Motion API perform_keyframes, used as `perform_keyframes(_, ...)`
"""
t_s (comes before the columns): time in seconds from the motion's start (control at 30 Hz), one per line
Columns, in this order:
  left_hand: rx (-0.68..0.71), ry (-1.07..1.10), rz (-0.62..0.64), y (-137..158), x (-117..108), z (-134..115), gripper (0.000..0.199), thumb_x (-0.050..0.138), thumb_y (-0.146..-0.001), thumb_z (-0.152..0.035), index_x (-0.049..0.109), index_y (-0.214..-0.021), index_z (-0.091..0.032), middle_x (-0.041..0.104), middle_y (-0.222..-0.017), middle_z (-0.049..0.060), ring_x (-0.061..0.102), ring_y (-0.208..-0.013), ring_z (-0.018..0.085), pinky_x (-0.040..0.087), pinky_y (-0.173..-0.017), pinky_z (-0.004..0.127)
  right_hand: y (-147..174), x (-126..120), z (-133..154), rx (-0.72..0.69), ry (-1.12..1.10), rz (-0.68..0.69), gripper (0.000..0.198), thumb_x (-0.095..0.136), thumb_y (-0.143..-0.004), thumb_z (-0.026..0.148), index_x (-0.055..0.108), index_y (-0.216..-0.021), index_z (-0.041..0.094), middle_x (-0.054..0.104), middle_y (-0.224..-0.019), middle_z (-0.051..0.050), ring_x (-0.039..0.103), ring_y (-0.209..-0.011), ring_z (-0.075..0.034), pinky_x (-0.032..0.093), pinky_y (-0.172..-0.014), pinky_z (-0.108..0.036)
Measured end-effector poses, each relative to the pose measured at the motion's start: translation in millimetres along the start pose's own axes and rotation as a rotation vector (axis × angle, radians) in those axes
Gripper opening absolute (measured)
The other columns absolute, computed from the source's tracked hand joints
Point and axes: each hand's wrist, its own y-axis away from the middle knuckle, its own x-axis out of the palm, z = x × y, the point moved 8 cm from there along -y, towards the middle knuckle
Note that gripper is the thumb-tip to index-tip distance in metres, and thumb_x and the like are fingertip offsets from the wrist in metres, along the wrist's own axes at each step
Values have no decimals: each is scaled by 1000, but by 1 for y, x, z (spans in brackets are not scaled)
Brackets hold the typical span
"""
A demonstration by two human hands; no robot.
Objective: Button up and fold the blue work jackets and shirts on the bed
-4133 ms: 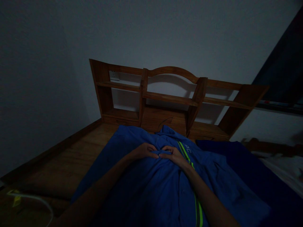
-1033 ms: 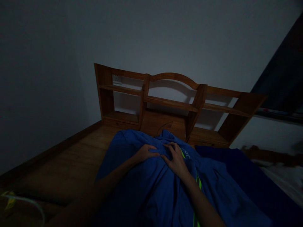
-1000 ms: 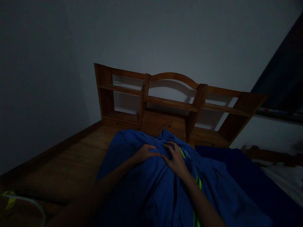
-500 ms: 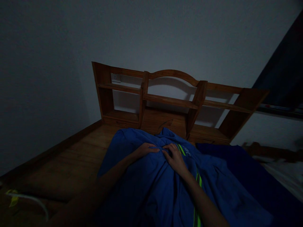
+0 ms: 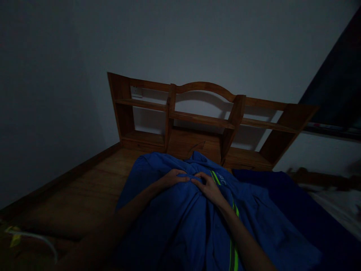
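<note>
A blue jacket (image 5: 180, 222) with yellow-green stripes and pale lettering lies spread and wrinkled in front of me. My left hand (image 5: 175, 178) grips a fold of it near the middle, thumb and fingers pinched on the fabric. Close beside it, almost touching, my right hand (image 5: 208, 186) pinches the same gathered part. Creases run from the two hands down toward me. What exactly lies between the fingertips is too dark to make out.
A wooden headboard with shelves (image 5: 203, 120) stands against the wall beyond the jacket. Bare wooden boards (image 5: 96, 180) lie to the left. On the right are a dark blue cloth (image 5: 293, 203) and pale bedding (image 5: 338, 207). A white cord (image 5: 34, 235) shows at lower left.
My right hand has shifted slightly left, bringing its thumb closer to my left hand. Both hands keep hold of the jacket. The view has moved very little.
</note>
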Motion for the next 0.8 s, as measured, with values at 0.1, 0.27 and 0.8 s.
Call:
perform_keyframes(0.1, -14, 96, 28, 1, 2, 0, 45, 62, -74, -49, 66, -101, -13, 66, -100, 5, 60, -93, 20, 45, -85, 28, 0, -3, 1, 21, -7, -17, 23, 56, -83, 39, 61, -92, 19, 63, -92, 0, 57, -90, -15, 41, -84, -27)
perform_keyframes(0.27, -66, 214, 78, 3, 6, 2, 44, 66, -71, -45, 66, -102, -14, 66, -100, 5, 61, -92, 20, 46, -85, 30, 1, -4, 5, 24, -38, -8, 24, 54, -84, 39, 62, -93, 19, 63, -92, 0, 58, -90, -16, 42, -85, -28)
perform_keyframes(0.8, 130, -154, -112, -3, -8, -4, 37, 61, -75, -45, 65, -94, -13, 64, -93, 4, 58, -89, 18, 44, -82, 25, 1, -4, 5, 6, 19, -56, 25, 61, -78, 40, 63, -93, 19, 64, -94, -1, 58, -91, -17, 43, -85, -30)
